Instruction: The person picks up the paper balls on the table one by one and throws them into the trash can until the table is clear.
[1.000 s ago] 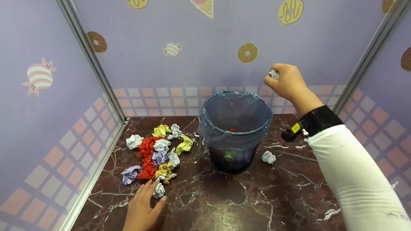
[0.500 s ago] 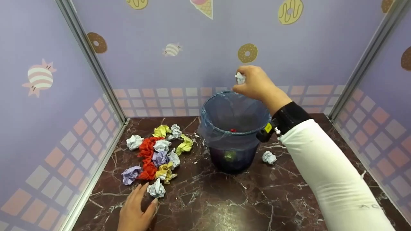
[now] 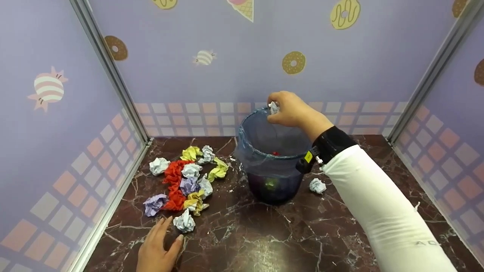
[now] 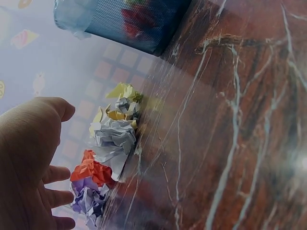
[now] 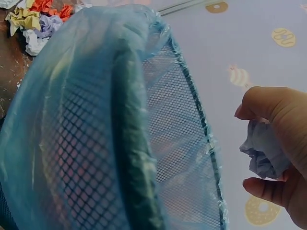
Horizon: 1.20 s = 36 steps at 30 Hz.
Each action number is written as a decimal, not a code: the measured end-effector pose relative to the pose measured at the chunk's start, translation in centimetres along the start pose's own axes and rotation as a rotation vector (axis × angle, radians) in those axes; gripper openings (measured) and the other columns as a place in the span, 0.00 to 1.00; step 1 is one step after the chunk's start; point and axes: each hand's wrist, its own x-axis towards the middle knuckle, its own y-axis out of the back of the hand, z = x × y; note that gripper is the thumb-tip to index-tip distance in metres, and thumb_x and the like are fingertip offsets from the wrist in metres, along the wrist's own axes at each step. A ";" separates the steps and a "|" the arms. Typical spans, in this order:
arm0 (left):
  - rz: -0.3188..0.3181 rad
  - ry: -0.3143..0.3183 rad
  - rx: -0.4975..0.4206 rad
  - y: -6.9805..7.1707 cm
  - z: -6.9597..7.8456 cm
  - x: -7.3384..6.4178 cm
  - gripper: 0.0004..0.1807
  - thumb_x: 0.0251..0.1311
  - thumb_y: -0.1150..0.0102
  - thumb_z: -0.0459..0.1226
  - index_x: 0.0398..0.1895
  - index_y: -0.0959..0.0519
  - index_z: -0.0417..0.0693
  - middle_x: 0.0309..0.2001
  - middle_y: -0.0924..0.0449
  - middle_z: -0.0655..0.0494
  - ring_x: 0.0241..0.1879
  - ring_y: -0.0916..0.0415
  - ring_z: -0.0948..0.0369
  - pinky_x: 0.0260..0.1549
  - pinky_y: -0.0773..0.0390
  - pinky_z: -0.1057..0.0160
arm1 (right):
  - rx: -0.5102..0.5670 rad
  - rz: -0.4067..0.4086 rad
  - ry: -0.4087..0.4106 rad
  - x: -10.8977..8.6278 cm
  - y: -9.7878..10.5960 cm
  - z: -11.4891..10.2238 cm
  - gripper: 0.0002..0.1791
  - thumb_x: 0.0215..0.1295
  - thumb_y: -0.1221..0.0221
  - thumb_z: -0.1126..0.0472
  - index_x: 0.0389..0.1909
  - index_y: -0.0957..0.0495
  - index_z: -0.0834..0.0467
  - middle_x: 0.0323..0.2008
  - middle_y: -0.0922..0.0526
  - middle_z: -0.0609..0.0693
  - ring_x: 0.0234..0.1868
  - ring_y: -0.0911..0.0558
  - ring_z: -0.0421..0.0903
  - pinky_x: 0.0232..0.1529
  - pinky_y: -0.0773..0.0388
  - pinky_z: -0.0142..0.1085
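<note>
My right hand point(image 3: 289, 109) holds a crumpled white paper ball point(image 3: 273, 108) over the mouth of a mesh wastebasket point(image 3: 273, 189) lined with a thin blue bag point(image 3: 261, 166). In the right wrist view the paper ball point(image 5: 265, 148) shows between thumb and fingers, beside the basket's rim. My left hand point(image 3: 158, 245) rests low at the left with its fingers spread, just beside another white paper ball point(image 3: 184, 221). Past it lies a cluster of crumpled paper: red point(image 3: 174, 173), purple point(image 3: 154, 204), yellow point(image 3: 217, 170) and white pieces.
A single white paper ball point(image 3: 317, 186) lies on the marbled brown tabletop point(image 3: 242, 241) right of the basket. Patterned lilac panels point(image 3: 227, 75) enclose the table at the back and both sides. Red and yellow-green paper shows inside the basket.
My right hand has moved left and then down with its paper ball, from right of the basket to over its mouth. The left hand has drawn back slightly from the nearest white ball.
</note>
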 end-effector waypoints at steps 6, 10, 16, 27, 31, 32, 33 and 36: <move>0.032 -0.025 -0.001 -0.2 0.0 0.0 0.35 0.64 0.34 0.48 0.74 0.29 0.53 0.73 0.30 0.37 0.71 0.32 0.35 0.61 0.31 0.26 | 0.021 -0.029 -0.002 -0.2 -0.4 0.0 0.21 0.55 0.37 0.59 0.51 0.22 0.59 0.51 0.24 0.58 0.46 0.25 0.53 0.43 0.25 0.44; 0.034 -0.032 0.002 -0.2 0.0 -0.1 0.35 0.64 0.34 0.48 0.74 0.29 0.53 0.73 0.30 0.37 0.71 0.33 0.35 0.61 0.31 0.25 | 0.025 -0.064 0.016 -0.4 -0.7 0.2 0.27 0.56 0.34 0.54 0.57 0.23 0.56 0.58 0.25 0.59 0.58 0.25 0.56 0.59 0.25 0.50; 0.054 -0.051 0.002 -0.3 0.0 -0.2 0.36 0.63 0.33 0.47 0.74 0.29 0.52 0.72 0.29 0.37 0.71 0.32 0.35 0.61 0.31 0.26 | -0.014 -0.087 0.051 -0.6 -0.7 0.5 0.34 0.59 0.33 0.46 0.66 0.26 0.53 0.68 0.26 0.58 0.71 0.30 0.60 0.72 0.33 0.56; 0.013 -0.047 0.018 0.1 0.8 -0.1 0.36 0.64 0.33 0.49 0.74 0.29 0.51 0.73 0.30 0.36 0.71 0.34 0.31 0.63 0.34 0.24 | -0.053 -0.072 0.056 -1.2 0.1 1.9 0.35 0.61 0.35 0.45 0.68 0.26 0.53 0.72 0.28 0.57 0.75 0.34 0.62 0.75 0.39 0.59; -0.001 -0.056 0.040 0.4 1.2 0.0 0.36 0.64 0.33 0.50 0.74 0.29 0.53 0.73 0.31 0.38 0.71 0.34 0.32 0.63 0.35 0.23 | -0.078 -0.069 0.024 -1.8 1.1 2.7 0.35 0.63 0.36 0.44 0.70 0.28 0.53 0.73 0.30 0.57 0.76 0.36 0.62 0.76 0.39 0.59; 0.005 -0.064 0.042 0.5 1.4 0.0 0.36 0.63 0.33 0.50 0.74 0.29 0.54 0.73 0.30 0.38 0.71 0.34 0.33 0.63 0.35 0.23 | -0.090 -0.065 0.018 -1.9 1.4 3.0 0.35 0.64 0.37 0.44 0.70 0.28 0.53 0.73 0.30 0.58 0.76 0.36 0.62 0.76 0.39 0.60; 0.013 -0.073 0.044 0.5 1.5 0.0 0.36 0.63 0.33 0.50 0.74 0.29 0.54 0.73 0.30 0.39 0.71 0.33 0.33 0.62 0.35 0.23 | -0.100 -0.062 0.011 -2.1 1.7 3.3 0.35 0.65 0.37 0.44 0.70 0.28 0.54 0.73 0.30 0.59 0.76 0.36 0.63 0.76 0.39 0.60; 0.034 -0.106 0.044 0.6 2.1 0.1 0.35 0.63 0.32 0.49 0.73 0.28 0.55 0.72 0.28 0.40 0.70 0.32 0.34 0.61 0.35 0.22 | -0.110 -0.029 -0.010 -2.6 2.6 4.6 0.34 0.68 0.39 0.43 0.70 0.29 0.56 0.73 0.30 0.61 0.76 0.36 0.64 0.76 0.40 0.60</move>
